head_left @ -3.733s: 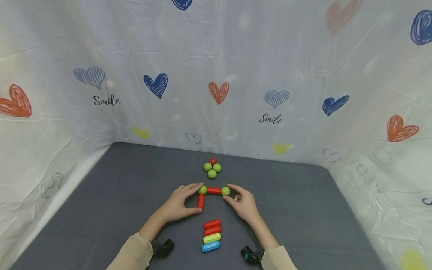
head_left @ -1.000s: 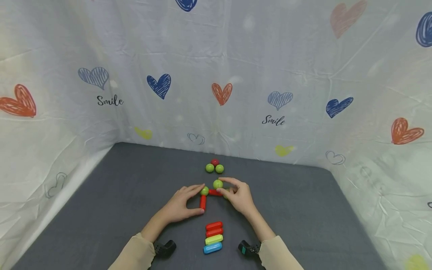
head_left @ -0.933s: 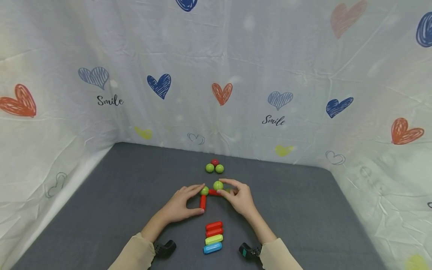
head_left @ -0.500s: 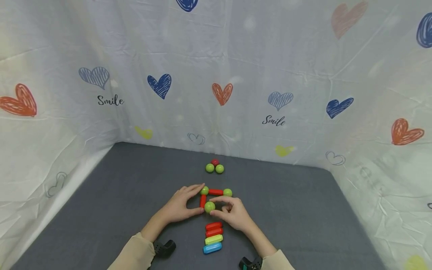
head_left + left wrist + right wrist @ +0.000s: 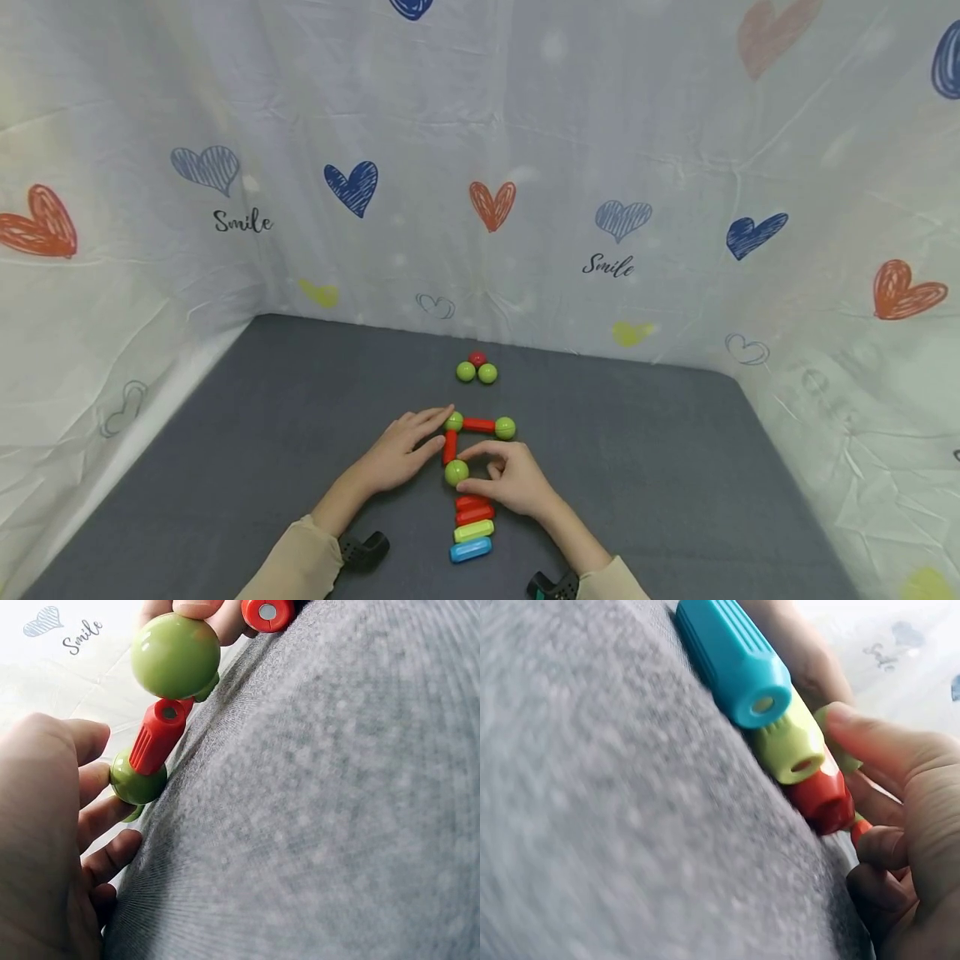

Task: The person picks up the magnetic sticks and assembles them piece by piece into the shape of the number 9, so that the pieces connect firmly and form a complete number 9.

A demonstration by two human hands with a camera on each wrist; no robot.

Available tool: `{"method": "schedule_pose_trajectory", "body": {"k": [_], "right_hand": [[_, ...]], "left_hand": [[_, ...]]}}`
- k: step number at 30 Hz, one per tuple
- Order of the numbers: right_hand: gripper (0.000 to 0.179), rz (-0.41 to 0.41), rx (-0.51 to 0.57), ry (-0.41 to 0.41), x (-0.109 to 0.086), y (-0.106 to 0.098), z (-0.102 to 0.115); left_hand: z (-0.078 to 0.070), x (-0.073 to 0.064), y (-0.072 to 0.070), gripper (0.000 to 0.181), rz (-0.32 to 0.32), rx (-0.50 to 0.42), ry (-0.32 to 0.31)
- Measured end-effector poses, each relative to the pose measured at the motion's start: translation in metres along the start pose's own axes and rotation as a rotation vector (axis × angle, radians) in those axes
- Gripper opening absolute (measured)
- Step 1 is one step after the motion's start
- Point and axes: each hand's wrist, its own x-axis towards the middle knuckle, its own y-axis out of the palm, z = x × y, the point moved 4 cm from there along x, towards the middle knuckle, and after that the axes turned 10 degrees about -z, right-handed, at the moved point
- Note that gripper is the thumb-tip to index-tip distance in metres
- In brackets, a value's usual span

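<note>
A smooth, glossy green ball (image 5: 456, 473), with a fine seam across it, is pinched between the thumb and index finger of the right hand (image 5: 513, 482). It sits at the near end of the upright red rod (image 5: 450, 448), whose ribbed plastic side and round metallic end disc show in the left wrist view; whether ball and rod touch I cannot tell. The left hand (image 5: 396, 454) grasps nothing: its fingers are extended and loose, resting against the green corner ball (image 5: 453, 422), with the thumb beside the upright rod. From that corner the crosswise red rod (image 5: 478, 425) leads to the green end ball (image 5: 505, 428), making an angular frame.

Nearer the person lie two red spare rods (image 5: 475, 515), a yellow-green rod (image 5: 474, 531) and a blue rod (image 5: 471, 549), all stubby, grooved and faceted at the ends. Beyond the frame a red ball (image 5: 477, 359) and two green spare balls (image 5: 487, 373) cluster on the tabletop (image 5: 637, 467), its grey covering woven and matte.

Half a second ago the pinched ball was higher, to the right of the upright rod; the left thumb, then at that rod's near end, has moved up alongside it. The far cluster has gone from four balls to three since the earliest view.
</note>
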Motion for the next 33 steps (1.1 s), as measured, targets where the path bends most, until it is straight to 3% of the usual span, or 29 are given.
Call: {"method": "schedule_pose_trajectory", "body": {"k": [13, 24, 33], "right_hand": [[0.031, -0.018, -0.14, -0.003, 0.0018, 0.008, 0.0045], [0.028, -0.029, -0.163, 0.03, 0.0, 0.009, 0.0027], [0.029, -0.006, -0.163, 0.026, -0.0013, 0.0082, 0.0016]], "left_hand": [[0.001, 0.0002, -0.0003, 0.061, -0.001, 0.01, 0.008], [-0.0007, -0.0008, -0.0029, 0.111, 0.058, 0.001, 0.007], [-0.0003, -0.0012, -0.003, 0.115, 0.065, 0.0, 0.017]]}}
